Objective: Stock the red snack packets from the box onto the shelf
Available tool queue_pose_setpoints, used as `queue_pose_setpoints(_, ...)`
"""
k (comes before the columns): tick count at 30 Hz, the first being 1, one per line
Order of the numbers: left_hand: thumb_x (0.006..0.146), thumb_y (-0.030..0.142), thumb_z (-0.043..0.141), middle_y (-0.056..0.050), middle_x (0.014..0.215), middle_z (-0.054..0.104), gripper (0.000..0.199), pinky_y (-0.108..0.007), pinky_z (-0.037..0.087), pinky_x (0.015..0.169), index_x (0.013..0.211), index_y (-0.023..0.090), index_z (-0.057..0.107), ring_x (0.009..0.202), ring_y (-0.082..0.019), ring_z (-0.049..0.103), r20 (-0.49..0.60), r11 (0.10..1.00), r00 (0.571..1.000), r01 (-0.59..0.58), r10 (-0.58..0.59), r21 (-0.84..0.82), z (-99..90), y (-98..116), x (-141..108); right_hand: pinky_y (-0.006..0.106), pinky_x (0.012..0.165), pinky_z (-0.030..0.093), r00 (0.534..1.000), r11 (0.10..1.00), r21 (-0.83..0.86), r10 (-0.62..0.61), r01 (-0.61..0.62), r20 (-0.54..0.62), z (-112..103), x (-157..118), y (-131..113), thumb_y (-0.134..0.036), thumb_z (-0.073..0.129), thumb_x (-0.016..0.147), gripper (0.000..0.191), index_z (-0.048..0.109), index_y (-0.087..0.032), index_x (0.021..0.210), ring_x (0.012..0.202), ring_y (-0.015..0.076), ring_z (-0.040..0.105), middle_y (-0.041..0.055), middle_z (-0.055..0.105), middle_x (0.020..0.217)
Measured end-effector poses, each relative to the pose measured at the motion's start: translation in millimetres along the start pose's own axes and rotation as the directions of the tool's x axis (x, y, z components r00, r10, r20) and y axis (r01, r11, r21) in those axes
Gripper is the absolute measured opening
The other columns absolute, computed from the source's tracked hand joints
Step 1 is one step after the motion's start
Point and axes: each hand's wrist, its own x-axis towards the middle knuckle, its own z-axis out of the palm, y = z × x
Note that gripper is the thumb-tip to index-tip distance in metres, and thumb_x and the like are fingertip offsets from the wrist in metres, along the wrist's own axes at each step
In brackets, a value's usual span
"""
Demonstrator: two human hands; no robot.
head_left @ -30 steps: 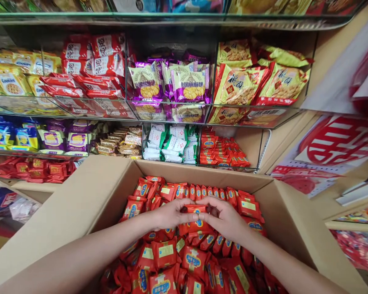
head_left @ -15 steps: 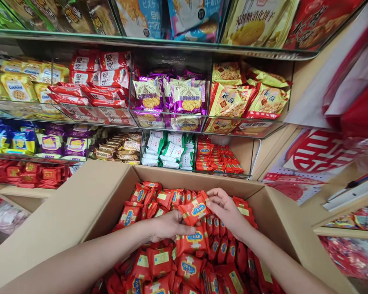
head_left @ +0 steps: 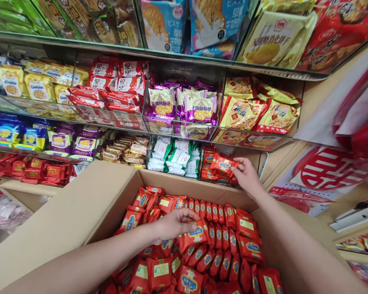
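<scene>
My right hand [head_left: 247, 176] pinches a red biscuit packet [head_left: 223, 164] by its right end, in front of the lower shelf compartment at the right. Similar red packets [head_left: 209, 154] lie in that compartment behind it. Over the open cardboard box, my left hand [head_left: 177, 225] is closed on another red biscuit packet [head_left: 194, 236], its thumb and fingers at the upper edge. Beneath it the box [head_left: 112, 200] holds many red packets, some lying flat with labels up, others standing in rows [head_left: 222, 237].
White-and-green packets [head_left: 174, 157] fill the compartment left of the red ones. Above runs a glass shelf edge [head_left: 184, 130] with purple biscuit packets [head_left: 199, 106] and yellow ones [head_left: 242, 112]. Red-and-white hanging decorations [head_left: 328, 169] are at the right.
My right hand has moved up and away from my left hand, carrying one red packet from above the box to the shelf compartment. My left hand still holds its packet over the box.
</scene>
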Motion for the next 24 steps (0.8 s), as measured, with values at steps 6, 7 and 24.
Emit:
queue_pose_setpoints(6,0.049,0.045,0.074,0.006,0.066,0.051,0.051,-0.021,0.032,0.063,0.085,0.014,0.056,0.062,-0.006,0.043,-0.012,0.999,1.000,0.028,-0.028,-0.021,-1.4,-2,0,0.041,0.081,0.043,0.990,0.939,-0.319,-0.138,0.131,-0.001,32,55,13,-0.015,0.043,0.073,0.032,0.047,-0.016,0.104,0.090,0.0244,0.057,0.0118,0.061,0.097)
queue_pose_setpoints(7,0.049,0.044,0.074,0.006,0.067,0.051,0.050,-0.022,0.032,0.064,0.085,0.014,0.056,0.063,-0.006,0.044,-0.011,0.999,0.999,0.035,-0.035,-0.031,-1.8,-3,0,0.042,0.084,0.041,0.988,0.929,-0.340,-0.155,0.147,0.005,38,56,12,-0.013,0.043,0.072,0.035,0.048,-0.016,0.106,0.093,0.0255,0.056,0.0125,0.059,0.101)
queue_pose_setpoints(24,0.054,0.028,0.077,0.001,0.077,0.058,0.054,-0.024,0.038,0.065,0.100,0.016,0.051,0.067,-0.009,0.053,-0.224,0.965,0.974,-0.099,0.043,-0.245,-5.8,11,3,0.041,0.089,0.039,0.888,0.901,-0.333,-0.373,0.278,-0.269,41,36,-3,-0.030,0.050,0.075,0.031,0.054,-0.012,0.100,0.102,0.0262,0.048,0.0150,0.054,0.104)
